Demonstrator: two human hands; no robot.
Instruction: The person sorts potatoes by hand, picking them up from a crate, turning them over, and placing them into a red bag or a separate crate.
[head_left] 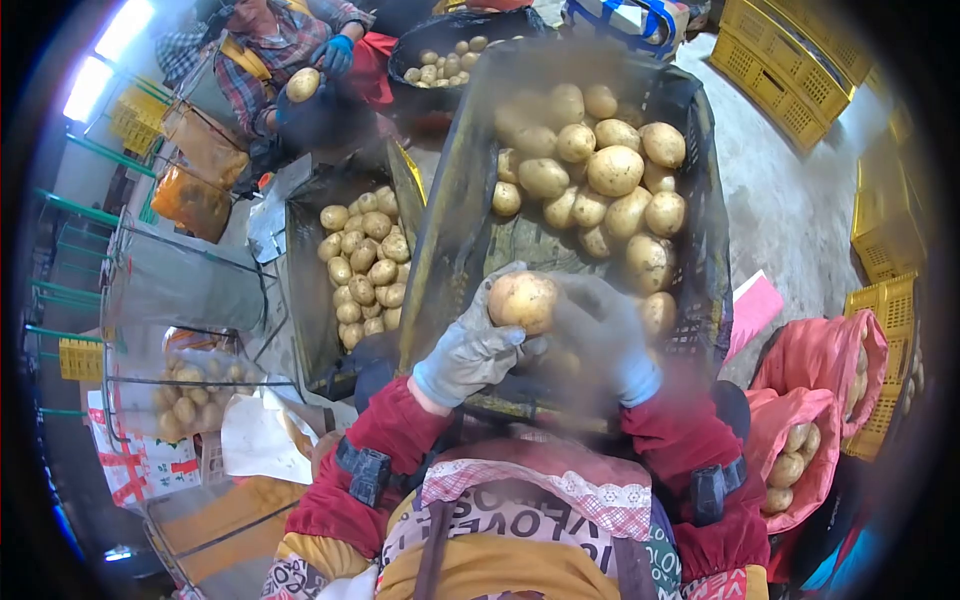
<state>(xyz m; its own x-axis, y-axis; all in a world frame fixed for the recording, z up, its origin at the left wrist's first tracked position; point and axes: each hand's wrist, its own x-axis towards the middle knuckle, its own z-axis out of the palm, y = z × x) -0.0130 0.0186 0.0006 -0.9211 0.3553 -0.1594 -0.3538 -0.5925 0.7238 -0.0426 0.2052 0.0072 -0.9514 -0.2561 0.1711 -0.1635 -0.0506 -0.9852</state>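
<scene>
A large pale potato [522,303] is held over the near end of the big dark-lined crate [437,225]. My left hand [468,345], in a grey glove, has its fingers wrapped round the potato from the left and below. My right hand [603,330], also gloved, is at the potato's right side; its fingers are smeared by motion, and whether they grip it is unclear. Beyond my hands, many potatoes [615,171] lie in the far and right parts of the crate.
Left of the big crate stands a smaller crate of potatoes [362,255]. Red sacks [790,450] with potatoes and yellow crates [785,65] are at the right. A co-worker's blue-gloved hand [337,54] shows at the upper left, near a wire-framed bag [190,290].
</scene>
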